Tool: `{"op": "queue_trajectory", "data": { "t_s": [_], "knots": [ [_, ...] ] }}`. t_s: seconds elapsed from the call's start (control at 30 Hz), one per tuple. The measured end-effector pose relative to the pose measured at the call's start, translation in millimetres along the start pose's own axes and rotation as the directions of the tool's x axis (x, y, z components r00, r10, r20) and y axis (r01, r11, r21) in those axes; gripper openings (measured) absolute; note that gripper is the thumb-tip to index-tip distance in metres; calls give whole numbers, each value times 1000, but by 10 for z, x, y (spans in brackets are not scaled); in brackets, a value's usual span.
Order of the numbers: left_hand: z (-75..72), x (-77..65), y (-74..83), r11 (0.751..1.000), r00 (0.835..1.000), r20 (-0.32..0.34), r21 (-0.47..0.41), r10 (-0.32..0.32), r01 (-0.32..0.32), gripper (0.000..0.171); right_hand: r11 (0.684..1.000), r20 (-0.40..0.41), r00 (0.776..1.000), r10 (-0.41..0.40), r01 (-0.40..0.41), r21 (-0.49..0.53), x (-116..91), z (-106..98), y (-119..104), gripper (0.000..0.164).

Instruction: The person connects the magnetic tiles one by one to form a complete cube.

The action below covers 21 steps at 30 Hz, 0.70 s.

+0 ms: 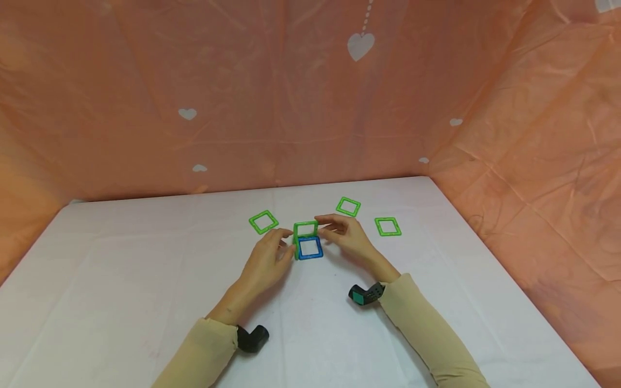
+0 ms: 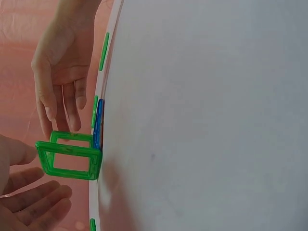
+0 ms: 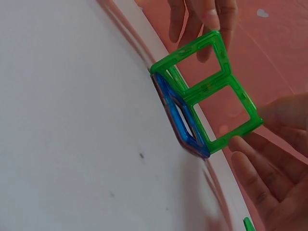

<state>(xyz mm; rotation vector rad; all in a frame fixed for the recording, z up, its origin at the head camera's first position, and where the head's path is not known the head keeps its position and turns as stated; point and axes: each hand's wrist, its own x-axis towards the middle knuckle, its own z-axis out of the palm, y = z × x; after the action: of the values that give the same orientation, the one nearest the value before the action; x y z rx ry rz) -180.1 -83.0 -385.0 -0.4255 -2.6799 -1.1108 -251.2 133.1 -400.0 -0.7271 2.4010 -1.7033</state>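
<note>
A blue magnetic square tile lies flat on the white table. Two green magnetic square tiles rise from it: the back tile along its far edge, the left tile along its left edge, meeting at the corner. My left hand is beside the left tile, its thumb right at the upper corner in the right wrist view, fingers loosely extended. On the other side, my right hand has its fingertips at the back tile's right edge, not curled round it.
Three loose green square tiles lie flat: one at the back left, one behind my right hand and one further right. An orange cloth with white hearts hangs behind the table.
</note>
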Motion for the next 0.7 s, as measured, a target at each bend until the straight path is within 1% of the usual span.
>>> {"op": "queue_trajectory", "data": {
  "t_s": [0.13, 0.27, 0.43, 0.7],
  "knots": [
    [-6, 14, 9, 1000, 999, 16, 0, -30, 30, 33, 1000, -2, 1000, -3, 3, 2, 0, -12, 3, 38],
    [-12, 23, 8, 999, 999, 30, 3, -34, 34, 39, 1000, -9, 1000, 9, -9, -8, -7, -28, 10, 37],
    [-14, 41, -3, 1000, 999, 39, 2, -12, 12, 42, 1000, -19, 999, 27, -27, 16, -11, -46, 20, 36],
    [-3, 78, -23, 1000, 999, 46, -2, 28, -28, 46, 997, -66, 997, 42, -37, 72, 25, -89, 90, 37]
  ]
}}
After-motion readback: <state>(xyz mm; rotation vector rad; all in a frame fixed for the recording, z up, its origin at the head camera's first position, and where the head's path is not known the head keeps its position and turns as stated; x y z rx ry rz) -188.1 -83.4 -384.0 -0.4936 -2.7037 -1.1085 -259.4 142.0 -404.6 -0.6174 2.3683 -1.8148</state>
